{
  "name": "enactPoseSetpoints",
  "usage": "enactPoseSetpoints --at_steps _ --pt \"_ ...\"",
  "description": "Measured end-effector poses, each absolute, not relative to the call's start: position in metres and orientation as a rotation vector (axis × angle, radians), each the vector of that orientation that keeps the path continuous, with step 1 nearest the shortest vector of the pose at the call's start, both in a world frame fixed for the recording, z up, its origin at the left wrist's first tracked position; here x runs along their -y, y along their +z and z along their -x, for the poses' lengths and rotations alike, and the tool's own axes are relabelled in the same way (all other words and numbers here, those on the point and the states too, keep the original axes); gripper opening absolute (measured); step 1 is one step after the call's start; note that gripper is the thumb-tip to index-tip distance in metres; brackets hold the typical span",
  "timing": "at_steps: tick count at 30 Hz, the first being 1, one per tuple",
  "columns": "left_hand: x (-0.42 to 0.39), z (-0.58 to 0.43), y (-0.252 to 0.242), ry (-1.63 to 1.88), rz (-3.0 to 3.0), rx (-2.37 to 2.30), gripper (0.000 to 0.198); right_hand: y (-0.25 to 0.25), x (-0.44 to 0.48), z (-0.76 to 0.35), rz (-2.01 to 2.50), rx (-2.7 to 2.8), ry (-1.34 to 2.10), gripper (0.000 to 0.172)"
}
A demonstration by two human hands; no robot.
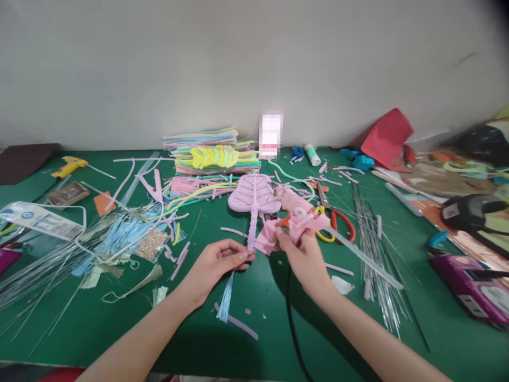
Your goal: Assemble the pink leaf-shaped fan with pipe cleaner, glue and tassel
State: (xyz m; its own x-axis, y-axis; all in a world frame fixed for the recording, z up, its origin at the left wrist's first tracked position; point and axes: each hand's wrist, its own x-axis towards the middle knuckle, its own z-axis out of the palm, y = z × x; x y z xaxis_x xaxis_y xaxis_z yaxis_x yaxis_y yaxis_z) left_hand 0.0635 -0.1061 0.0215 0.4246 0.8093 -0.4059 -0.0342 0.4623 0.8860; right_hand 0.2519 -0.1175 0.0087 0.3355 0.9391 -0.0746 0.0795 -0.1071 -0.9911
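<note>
My left hand (228,257) pinches the lower end of a lilac handle. It belongs to a leaf-shaped fan (254,196) of fuzzy stems with raised ribs, held upright over the table. Below those fingers hangs a light blue tassel (226,302). Wrapped round a pink glue gun (302,212) is my right hand (304,257), just right of the fan's handle. A translucent glue stick (366,260) sticks out of the gun's back, and a black cord (292,318) runs down below it. The gun is slightly blurred; whether its nozzle touches the fan, I cannot tell.
Bundled pipe cleaners (217,159) lie by the wall. Scissors (344,225) with orange-red handles are behind my right hand. Wires (382,265) spread to the right, near a purple device (473,289). A yellow glue gun (69,166) and blue tassels (127,233) lie left.
</note>
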Motion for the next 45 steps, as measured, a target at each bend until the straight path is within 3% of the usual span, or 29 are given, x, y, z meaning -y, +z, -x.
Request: enactPoseSetpoints --at_steps 4,12,24,30,45 --pt "0.108 -0.065 0.02 0.779 -0.985 -0.969 0.018 0.009 0.134 -0.275 1.498 1.066 0.951 0.03" --pt "0.108 -0.073 0.018 0.95 -1.023 -1.003 0.021 0.01 0.15 -0.287 1.674 1.031 0.972 0.048" --pt "0.106 -0.071 0.019 1.009 -1.013 -0.884 0.01 0.007 0.158 -0.283 1.571 1.565 0.308 0.006" --pt "0.107 -0.071 0.019 1.016 -1.009 -0.879 0.011 0.004 0.156 -0.281 1.513 1.637 0.076 0.009" --pt "0.106 -0.075 0.022 1.039 -0.938 -0.928 0.012 0.002 0.154 -0.27 1.536 1.618 -0.009 0.007"
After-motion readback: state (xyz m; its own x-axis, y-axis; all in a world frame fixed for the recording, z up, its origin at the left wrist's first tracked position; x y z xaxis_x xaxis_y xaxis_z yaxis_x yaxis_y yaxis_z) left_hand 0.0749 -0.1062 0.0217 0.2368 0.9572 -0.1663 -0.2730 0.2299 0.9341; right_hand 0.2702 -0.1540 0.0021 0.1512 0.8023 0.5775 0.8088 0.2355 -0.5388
